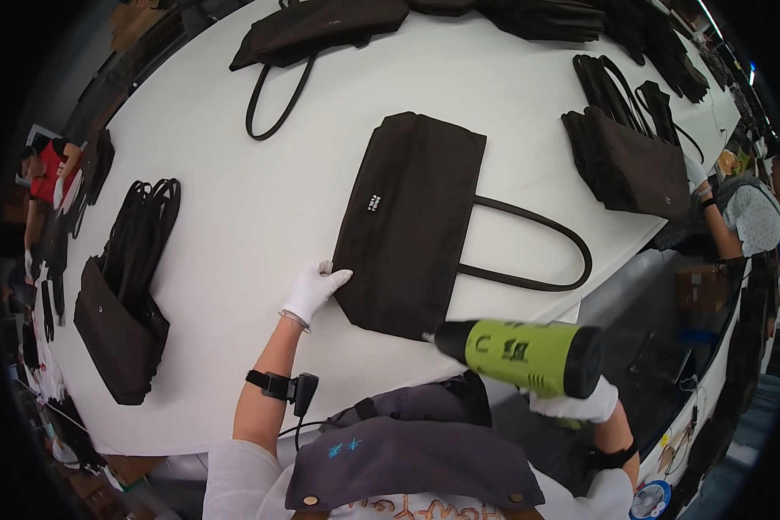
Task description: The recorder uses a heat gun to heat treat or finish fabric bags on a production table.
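Note:
A dark brown tote bag (416, 217) lies flat on the white table, its looped handle (572, 251) stretched out to the right. My left hand (314, 288), in a white glove, pinches the bag's edge at its near left side. In my gloved right hand (581, 403) is a green and black heat gun (520, 355), held at the near right. Its narrow tip points left and sits by the bag's near bottom corner; whether it touches the fabric I cannot tell. The gun's body hides part of the right hand's fingers.
Stacks of dark bags stand on the white table (225, 251): one at left (121, 329), one at right (624, 156), more along the far edge (321, 30). A co-worker's gloved hand (695, 173) touches the right stack. Another person (52, 169) works at far left.

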`<state>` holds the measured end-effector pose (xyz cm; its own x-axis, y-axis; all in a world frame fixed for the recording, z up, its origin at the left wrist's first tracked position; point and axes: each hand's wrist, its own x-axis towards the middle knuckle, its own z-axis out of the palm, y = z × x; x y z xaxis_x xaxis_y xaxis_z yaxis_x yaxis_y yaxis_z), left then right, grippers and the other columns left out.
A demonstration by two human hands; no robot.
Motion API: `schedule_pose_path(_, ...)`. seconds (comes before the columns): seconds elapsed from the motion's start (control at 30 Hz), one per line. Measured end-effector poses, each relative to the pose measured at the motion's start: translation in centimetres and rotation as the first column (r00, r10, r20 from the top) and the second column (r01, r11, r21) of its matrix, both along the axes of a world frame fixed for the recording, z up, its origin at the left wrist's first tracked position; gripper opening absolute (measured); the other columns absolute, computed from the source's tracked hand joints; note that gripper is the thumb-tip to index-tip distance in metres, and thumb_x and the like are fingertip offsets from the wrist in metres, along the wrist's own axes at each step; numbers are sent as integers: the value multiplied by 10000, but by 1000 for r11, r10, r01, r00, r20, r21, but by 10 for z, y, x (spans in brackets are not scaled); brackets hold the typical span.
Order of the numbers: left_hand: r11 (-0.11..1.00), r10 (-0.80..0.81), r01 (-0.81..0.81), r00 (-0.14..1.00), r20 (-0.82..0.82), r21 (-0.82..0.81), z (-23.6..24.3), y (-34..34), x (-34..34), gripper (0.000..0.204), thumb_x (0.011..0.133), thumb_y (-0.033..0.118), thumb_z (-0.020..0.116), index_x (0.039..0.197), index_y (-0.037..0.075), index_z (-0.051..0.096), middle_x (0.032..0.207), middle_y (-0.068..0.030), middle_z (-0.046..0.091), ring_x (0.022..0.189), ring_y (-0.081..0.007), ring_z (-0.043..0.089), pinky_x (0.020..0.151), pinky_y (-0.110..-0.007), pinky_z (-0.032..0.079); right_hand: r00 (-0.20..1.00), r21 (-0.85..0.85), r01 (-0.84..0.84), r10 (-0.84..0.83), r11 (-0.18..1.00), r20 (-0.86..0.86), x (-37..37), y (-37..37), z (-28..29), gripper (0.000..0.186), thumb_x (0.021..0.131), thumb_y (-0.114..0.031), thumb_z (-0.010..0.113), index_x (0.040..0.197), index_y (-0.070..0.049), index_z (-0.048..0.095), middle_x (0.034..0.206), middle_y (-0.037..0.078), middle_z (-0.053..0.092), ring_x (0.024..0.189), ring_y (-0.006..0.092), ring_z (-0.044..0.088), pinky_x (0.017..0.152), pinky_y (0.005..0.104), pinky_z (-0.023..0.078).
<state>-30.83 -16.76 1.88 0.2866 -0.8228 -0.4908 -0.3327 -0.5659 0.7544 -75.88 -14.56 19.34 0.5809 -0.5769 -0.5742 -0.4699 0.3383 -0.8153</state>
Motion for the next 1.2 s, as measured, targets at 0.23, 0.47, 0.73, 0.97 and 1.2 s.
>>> schedule_pose_path(0.23, 1000, 3, -1, 987, -159, 14, 20, 71, 19, 494, 878, 365, 688, 575, 37, 479, 649, 20, 447, 568, -76, 360, 514, -272, 301, 983, -322, -168, 137, 932, -119, 36, 9, -5, 448, 723, -44, 776, 1149, -23, 637, 1097, 105, 666, 970, 241, 641, 832, 345, 516)
schedule_pose_path(0.47, 972, 224, -195, 935, -276, 128, 22, 134, 48, 341, 952, 366, 579, 858, 57, 686, 770, 24, 610, 646, -59, 501, 595, -211, 399, 839, -444, -460, 540, 769, 68, 84, 19, -62, 721, 685, -228, 827, 1305, -43, 509, 1277, 129, 563, 1221, 272, 510, 1075, 386, 358)
schedule_pose_path(0.73, 985, 139, -173, 788, -599, 2, 34, 133, 48, 511, 891, 278, 656, 1296, -4, 527, 1048, -57, 649, 918, -109, 597, 821, -256, 482, 958, -287, -267, 286, 920, 26, 168, -4, -20, 372, 801, -197, 713, 1146, -75, 647, 1140, 86, 657, 1089, 245, 604, 981, 371, 454)
schedule_pose_path(0.97, 998, -41, 44, 998, -54, 52, 4, 51, 57, 451, 813, 390, 733, 940, -39, 674, 796, -96, 682, 696, -159, 644, 666, -318, 543, 989, -489, 72, 2, 869, 148, 169, 10, -22, 268, 733, 21, 650, 996, -29, 643, 880, 23, 641, 719, 88, 599, 617, 241, 493)
schedule_pose_path(1.2, 976, -159, 185, 965, -210, 113, 21, 18, 69, 662, 752, 484, 764, 1026, -107, 647, 856, -155, 688, 743, -210, 679, 642, -306, 550, 869, -547, -437, 492, 714, -52, 123, 66, -40, 570, 789, -261, 737, 1297, -85, 544, 1309, 99, 560, 1263, 265, 476, 1118, 386, 316)
